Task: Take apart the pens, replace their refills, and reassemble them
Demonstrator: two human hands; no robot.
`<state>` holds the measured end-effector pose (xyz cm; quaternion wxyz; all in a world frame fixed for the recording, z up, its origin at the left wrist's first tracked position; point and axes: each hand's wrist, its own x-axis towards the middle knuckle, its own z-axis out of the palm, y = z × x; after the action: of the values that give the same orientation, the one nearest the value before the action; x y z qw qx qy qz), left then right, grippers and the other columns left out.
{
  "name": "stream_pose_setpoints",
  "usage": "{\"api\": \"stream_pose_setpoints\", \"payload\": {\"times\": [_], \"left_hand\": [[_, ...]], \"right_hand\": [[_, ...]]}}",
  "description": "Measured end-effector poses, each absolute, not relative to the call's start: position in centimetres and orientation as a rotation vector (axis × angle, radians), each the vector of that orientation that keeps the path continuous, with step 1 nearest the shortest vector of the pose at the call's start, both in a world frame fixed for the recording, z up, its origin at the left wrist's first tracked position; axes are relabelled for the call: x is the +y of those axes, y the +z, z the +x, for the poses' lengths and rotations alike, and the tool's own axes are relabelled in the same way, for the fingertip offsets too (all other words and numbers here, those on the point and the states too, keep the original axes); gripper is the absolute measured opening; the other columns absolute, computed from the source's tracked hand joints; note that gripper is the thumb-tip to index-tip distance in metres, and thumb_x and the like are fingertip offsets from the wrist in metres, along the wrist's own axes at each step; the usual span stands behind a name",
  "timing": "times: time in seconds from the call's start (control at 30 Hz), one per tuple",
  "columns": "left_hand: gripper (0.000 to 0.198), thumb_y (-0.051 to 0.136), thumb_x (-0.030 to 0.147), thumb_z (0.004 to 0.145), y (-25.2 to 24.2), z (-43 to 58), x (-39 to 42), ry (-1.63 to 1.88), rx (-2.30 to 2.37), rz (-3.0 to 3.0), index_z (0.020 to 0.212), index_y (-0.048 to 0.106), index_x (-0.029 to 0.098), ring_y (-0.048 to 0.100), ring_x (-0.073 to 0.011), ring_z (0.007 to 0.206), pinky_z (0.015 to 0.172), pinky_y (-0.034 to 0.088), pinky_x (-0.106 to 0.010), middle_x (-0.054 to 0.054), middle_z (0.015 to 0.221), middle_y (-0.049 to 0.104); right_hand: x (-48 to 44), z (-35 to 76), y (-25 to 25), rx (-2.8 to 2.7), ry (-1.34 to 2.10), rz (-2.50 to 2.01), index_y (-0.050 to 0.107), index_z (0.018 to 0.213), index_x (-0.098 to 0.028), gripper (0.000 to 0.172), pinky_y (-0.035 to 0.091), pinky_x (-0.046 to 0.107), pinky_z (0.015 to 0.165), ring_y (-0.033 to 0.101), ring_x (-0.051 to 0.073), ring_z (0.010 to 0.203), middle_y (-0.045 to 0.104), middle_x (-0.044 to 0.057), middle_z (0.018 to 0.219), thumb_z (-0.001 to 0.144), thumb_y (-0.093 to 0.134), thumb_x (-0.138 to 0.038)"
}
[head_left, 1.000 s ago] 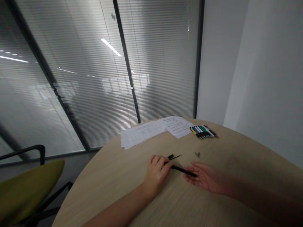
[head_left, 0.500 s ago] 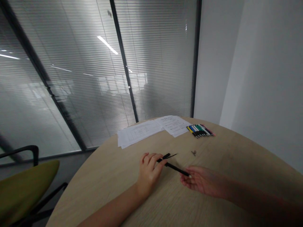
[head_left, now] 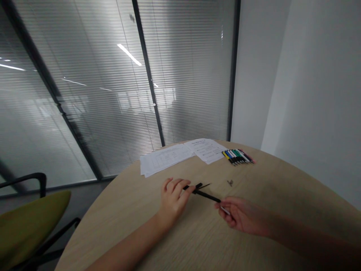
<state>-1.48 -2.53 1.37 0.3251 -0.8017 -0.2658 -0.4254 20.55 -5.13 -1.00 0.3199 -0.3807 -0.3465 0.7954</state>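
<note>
My left hand (head_left: 173, 203) pinches the far end of a black pen barrel (head_left: 207, 195) between thumb and fingers, low over the table. The barrel slants down towards my right hand (head_left: 242, 218). Between the right fingers is a slim whitish rod (head_left: 225, 210), with one end at the barrel's near tip; whether it sits inside the barrel I cannot tell. Just beyond the barrel lie a short black pen part (head_left: 199, 185) and a thin dark stick (head_left: 207, 185), partly hidden by my left fingers. Tiny greyish pieces (head_left: 230, 183) rest farther right.
Several coloured pens (head_left: 238, 157) lie in a row at the table's back right. Printed sheets (head_left: 166, 158) lie beside them. The round wooden table (head_left: 121, 210) curves off on both sides. A green chair (head_left: 34, 222) stands at left, before glass with blinds.
My left hand and the black barrel have shifted left. More of the whitish rod now shows between the barrel's near tip and my right fingers, which have closed more.
</note>
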Motion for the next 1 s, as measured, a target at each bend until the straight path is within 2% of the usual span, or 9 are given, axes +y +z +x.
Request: {"api": "stream_pose_setpoints", "payload": {"times": [0.1,0.27,0.37,0.47,0.63,0.77,1.0], "left_hand": [[0.020,0.041,0.014,0.086,1.4,-2.0,-1.6,-1.096,-0.768,-2.112,0.086,0.059,0.022,0.052,-0.0165,0.079,0.083,0.028,-0.036,-0.002,0.081,0.064],[0.017,0.044,0.013,0.082,1.0,-2.7,-0.1,-1.124,-1.032,-2.204,0.088,0.059,0.020,0.054,-0.0179,0.076,0.080,0.030,-0.037,-0.003,0.077,0.064],[0.017,0.049,0.015,0.077,0.2,-3.0,0.7,-1.246,-1.314,-2.342,0.091,0.058,0.019,0.055,-0.0197,0.080,0.083,0.030,-0.038,-0.004,0.082,0.064],[0.018,0.051,0.019,0.074,-0.6,-3.1,1.4,-1.435,-1.612,-2.409,0.091,0.058,0.019,0.056,-0.0204,0.083,0.085,0.031,-0.038,-0.005,0.086,0.065],[0.019,0.045,0.027,0.075,-1.2,-3.1,2.2,-1.536,-1.796,-2.454,0.088,0.055,0.016,0.059,-0.0191,0.069,0.068,0.041,-0.030,-0.003,0.069,0.064],[0.021,0.040,0.031,0.077,-1.2,-3.0,2.2,-1.619,-1.893,-2.485,0.087,0.051,0.016,0.060,-0.0186,0.068,0.064,0.042,-0.028,-0.003,0.068,0.063],[0.020,0.039,0.033,0.078,-1.3,-2.9,1.9,-1.684,-1.920,-2.557,0.085,0.049,0.017,0.058,-0.0182,0.068,0.065,0.041,-0.028,-0.002,0.068,0.062]], "right_hand": [[-5.1,20.8,-0.8,-0.789,2.108,-1.029,0.060,0.073,-0.011,0.011,0.029,0.014,0.041,0.042,0.002,0.040,0.050,-0.004,0.051,0.069,0.050,-0.016],[-4.8,21.3,-1.4,-1.053,1.981,-0.964,0.062,0.077,-0.012,0.018,0.036,0.018,0.052,0.051,0.006,0.052,0.059,0.000,0.063,0.060,0.061,-0.015],[-4.3,21.4,-1.6,-1.319,1.722,-1.011,0.062,0.079,-0.015,0.020,0.039,0.023,0.062,0.056,0.011,0.065,0.064,0.003,0.075,0.062,0.063,-0.025],[-3.4,21.2,-1.6,-1.545,1.434,-1.123,0.060,0.072,-0.017,0.016,0.040,0.028,0.069,0.058,0.016,0.073,0.066,0.004,0.076,0.062,0.061,-0.029],[-0.8,20.7,-1.8,-1.785,1.092,-1.197,0.057,0.069,-0.019,0.007,0.043,0.032,0.072,0.061,0.019,0.078,0.068,0.005,0.083,0.066,0.053,-0.025],[2.1,20.2,-1.7,-1.901,0.742,-1.220,0.059,0.075,-0.019,0.012,0.043,0.032,0.075,0.061,0.019,0.082,0.067,0.007,0.085,0.070,0.048,-0.021],[5.6,18.9,-2.3,-1.922,0.711,-1.211,0.058,0.083,-0.019,0.017,0.044,0.032,0.074,0.061,0.019,0.082,0.068,0.005,0.085,0.072,0.045,-0.017]]}}
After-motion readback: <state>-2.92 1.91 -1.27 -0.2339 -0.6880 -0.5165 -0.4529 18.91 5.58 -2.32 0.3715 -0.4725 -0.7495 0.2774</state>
